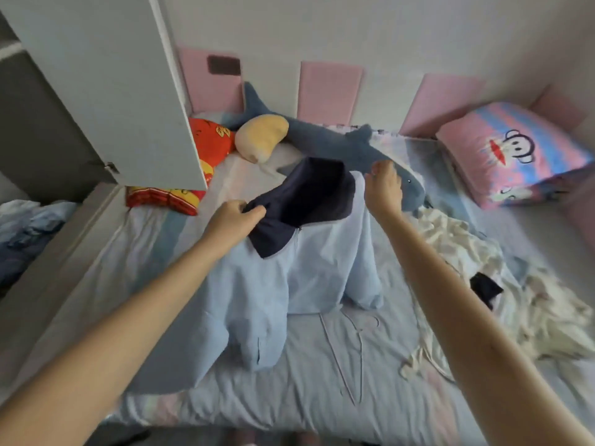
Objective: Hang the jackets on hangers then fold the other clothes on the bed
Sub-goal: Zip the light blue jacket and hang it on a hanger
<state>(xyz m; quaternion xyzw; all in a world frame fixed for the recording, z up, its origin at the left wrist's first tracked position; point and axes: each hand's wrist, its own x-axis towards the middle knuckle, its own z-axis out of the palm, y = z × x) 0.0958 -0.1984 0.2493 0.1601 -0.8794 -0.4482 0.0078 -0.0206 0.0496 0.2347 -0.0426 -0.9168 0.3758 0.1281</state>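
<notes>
From where I stand, the jacket (289, 272) is held up by its top over the middle of the bed (289, 407), its lower part and sleeves slumped on the sheet toward the near edge. The left hand (235, 217) has its fingers and thumb closed round the edge of the dark hood (309, 191). The right hand (384, 188) is curled in a pinch on the pale shoulder just beside the hood. The hanger (349, 355) lies flat on the bed near the near edge, just right of the trailing sleeve and not yet touched. To do this step well, I would keep one hand at the collar and free the other to fetch the hanger. I would then feed one arm of the hanger into a shoulder at a time, with the hood hanging clear behind the hook and the front seam straight. The jacket is light blue with a navy hood. It looks thin, soft and limp, and creases wherever it rests, so it will likely slide off a slim hanger unless both shoulders sit evenly. A heap of pale clothes (515, 304) waits along the right side of the bed, and a plush shark (325, 136) and pillow (512, 152) lie at the far edge.
</notes>
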